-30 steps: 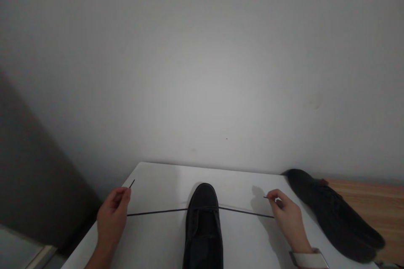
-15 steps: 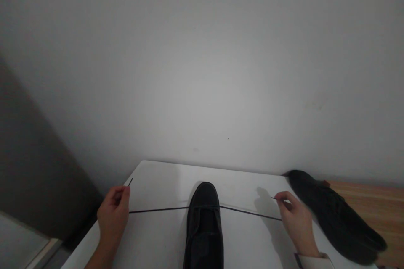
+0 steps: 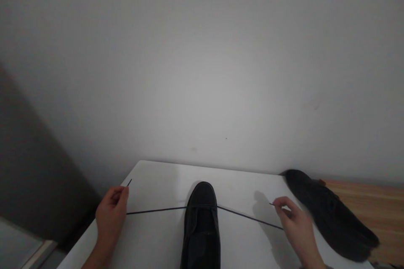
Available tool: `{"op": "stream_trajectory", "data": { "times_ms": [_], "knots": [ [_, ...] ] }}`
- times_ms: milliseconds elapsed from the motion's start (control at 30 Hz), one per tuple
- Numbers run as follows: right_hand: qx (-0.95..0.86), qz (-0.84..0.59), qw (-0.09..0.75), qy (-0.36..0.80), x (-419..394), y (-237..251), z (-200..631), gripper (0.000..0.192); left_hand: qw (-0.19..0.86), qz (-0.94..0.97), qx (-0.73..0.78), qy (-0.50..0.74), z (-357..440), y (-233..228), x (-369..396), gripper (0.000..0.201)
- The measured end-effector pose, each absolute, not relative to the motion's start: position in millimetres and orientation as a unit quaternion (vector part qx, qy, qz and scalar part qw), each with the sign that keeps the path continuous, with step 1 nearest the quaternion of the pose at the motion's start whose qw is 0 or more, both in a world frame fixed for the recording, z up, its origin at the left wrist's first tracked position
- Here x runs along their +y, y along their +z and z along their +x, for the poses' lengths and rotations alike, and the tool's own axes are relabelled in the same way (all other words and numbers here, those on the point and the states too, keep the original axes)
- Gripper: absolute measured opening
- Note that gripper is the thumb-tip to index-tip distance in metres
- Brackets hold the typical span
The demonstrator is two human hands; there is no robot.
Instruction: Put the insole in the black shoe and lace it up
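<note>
Over the last second the right hand [image 3: 296,229] has moved toward the person and lower in the view, after first shifting slightly outward to the right. The right run of the black shoelace [image 3: 249,217] has followed it: formerly close to level from the black shoe [image 3: 201,222], it now slopes down and toward the person as it runs to the right fingers. The lace tip [image 3: 271,204] projecting from that pinch sits lower than before. The light sleeve cuff seen at the right wrist earlier has almost left the bottom edge. The left hand [image 3: 110,218] has dropped very slightly, with its lace run barely altered.
</note>
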State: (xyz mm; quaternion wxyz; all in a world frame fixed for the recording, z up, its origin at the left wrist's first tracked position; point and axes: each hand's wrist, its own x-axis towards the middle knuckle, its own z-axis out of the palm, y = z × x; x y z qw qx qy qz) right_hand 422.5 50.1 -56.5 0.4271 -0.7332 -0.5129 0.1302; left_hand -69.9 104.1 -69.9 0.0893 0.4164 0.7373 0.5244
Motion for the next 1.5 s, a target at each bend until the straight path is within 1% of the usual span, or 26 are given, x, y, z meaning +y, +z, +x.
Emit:
{"op": "stream_trajectory", "data": {
  "times_ms": [200, 367, 500, 800, 1000, 1300, 1400, 1500],
  "knots": [
    [-0.558, -0.675, 0.421, 0.234, 47, -61, 390, 0.034, 0.138, 0.449, 0.750, 0.466, -70, -76, 106, 0.030],
    [-0.591, -0.610, 0.429, 0.309, 51, -63, 353, 0.032, 0.151, 0.470, 0.752, 0.436, -71, -82, 109, 0.031],
    [-0.603, -0.567, 0.445, 0.341, 52, -59, 331, 0.028, 0.154, 0.475, 0.756, 0.424, -71, -81, 108, 0.032],
    [-0.614, -0.533, 0.459, 0.358, 53, -54, 305, 0.024, 0.152, 0.493, 0.747, 0.419, -68, -81, 109, 0.032],
    [-0.605, -0.535, 0.460, 0.370, 59, -60, 298, 0.025, 0.151, 0.503, 0.743, 0.415, -66, -83, 109, 0.032],
    [-0.597, -0.537, 0.458, 0.382, 61, -67, 287, 0.022, 0.145, 0.553, 0.723, 0.388, -57, -83, 106, 0.026],
    [-0.591, -0.541, 0.459, 0.383, 60, -69, 291, 0.025, 0.121, 0.577, 0.712, 0.381, -49, -81, 107, 0.024],
    [-0.583, -0.542, 0.470, 0.382, 60, -72, 295, 0.028, 0.071, 0.604, 0.686, 0.399, -30, -74, 104, 0.034]
  ]
}}
